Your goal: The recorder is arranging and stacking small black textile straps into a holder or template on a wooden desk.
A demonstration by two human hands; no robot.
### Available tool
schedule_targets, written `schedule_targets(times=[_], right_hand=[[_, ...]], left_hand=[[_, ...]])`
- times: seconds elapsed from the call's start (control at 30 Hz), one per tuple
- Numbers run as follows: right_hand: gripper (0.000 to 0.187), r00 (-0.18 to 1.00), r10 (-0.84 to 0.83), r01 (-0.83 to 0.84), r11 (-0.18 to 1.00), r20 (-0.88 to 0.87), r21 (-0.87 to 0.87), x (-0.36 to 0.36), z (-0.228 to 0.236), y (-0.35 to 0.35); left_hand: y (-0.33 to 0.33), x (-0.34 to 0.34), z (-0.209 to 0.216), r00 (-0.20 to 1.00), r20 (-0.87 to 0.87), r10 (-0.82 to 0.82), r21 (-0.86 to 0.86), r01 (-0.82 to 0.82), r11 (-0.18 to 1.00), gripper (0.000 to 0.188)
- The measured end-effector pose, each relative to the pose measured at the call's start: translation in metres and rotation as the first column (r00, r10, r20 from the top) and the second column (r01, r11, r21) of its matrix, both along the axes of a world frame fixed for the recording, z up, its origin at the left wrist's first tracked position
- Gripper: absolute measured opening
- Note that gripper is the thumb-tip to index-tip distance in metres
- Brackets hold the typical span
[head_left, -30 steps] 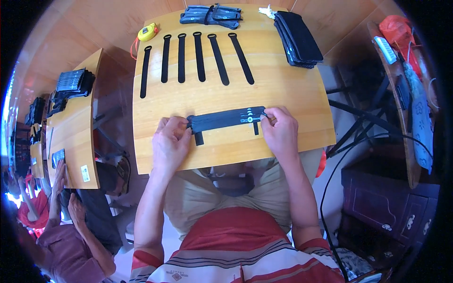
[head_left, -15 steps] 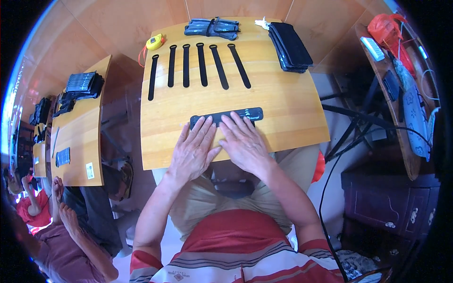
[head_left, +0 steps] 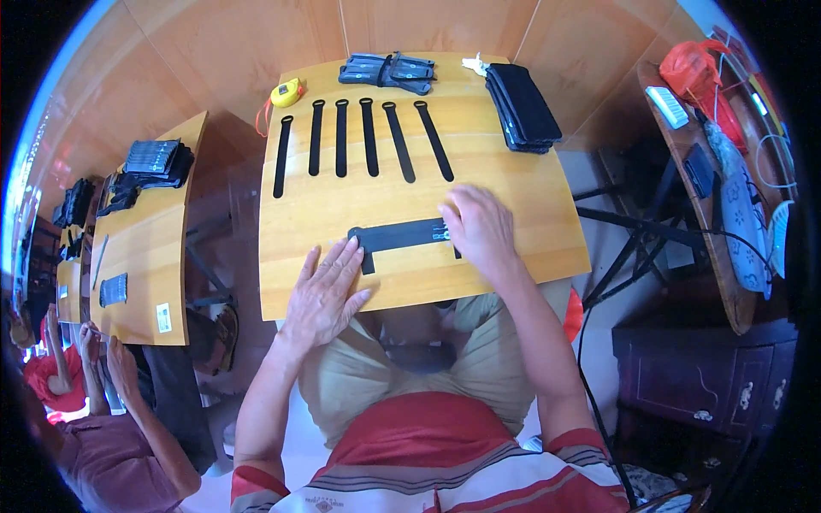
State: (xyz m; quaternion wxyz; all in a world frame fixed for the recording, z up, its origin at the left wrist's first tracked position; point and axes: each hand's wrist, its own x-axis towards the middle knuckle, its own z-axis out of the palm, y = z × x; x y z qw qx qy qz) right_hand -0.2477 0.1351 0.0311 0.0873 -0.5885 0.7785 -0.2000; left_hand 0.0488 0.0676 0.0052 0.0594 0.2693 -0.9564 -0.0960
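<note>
A wide black strap [head_left: 402,235] with pale print lies crosswise near the table's front edge. Dark strap ends stick out below it at both sides. My left hand [head_left: 325,286] lies flat, fingers stretched out, its fingertips pressing the strap's left end. Over the right end, my right hand [head_left: 481,231] has its fingers bent and closed around the strap. That end is hidden under the hand, which is a little blurred. Beyond my hands lie several narrow black straps with ring ends, spread side by side, one of them a middle strap [head_left: 369,137].
A tied bundle of straps [head_left: 387,72] and a yellow tape measure [head_left: 287,92] lie at the table's far edge. A thick black stack [head_left: 523,107] stands at the far right. Leftward, a person [head_left: 120,453] sits by another table [head_left: 141,256]. A cluttered side table [head_left: 723,256] is at right.
My hands have moved apart. The left hand has shifted to the strap's left end, and the right has lifted from lying flat to a bent grip at the right end.
</note>
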Motion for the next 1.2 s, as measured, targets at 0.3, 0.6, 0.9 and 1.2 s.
schedule_targets(times=[0.3,0.6,0.9,1.2], right_hand=[[0.026,0.958,-0.037,0.01,0.996,-0.286,-0.094,-0.042,-0.029,-0.05],[0.054,0.94,0.013,-0.057,0.991,-0.342,-0.12,-0.05,-0.033,0.085],[0.05,0.88,0.092,-0.216,0.951,-0.467,-0.221,-0.043,-0.047,0.169],[0.018,0.955,0.063,-0.195,0.871,-0.291,-0.451,-0.024,-0.004,0.181]], left_hand=[[0.002,-0.003,-0.004,0.999,-0.034,-0.011,-0.031,0.01,0.999,0.068],[0.006,-0.001,-0.006,0.997,-0.077,-0.002,-0.063,-0.003,0.998,0.063],[0.002,-0.004,-0.003,0.996,-0.085,0.003,-0.033,-0.006,0.999,0.062],[0.026,-0.005,-0.001,0.917,-0.396,0.047,0.086,-0.014,0.996,0.071]])
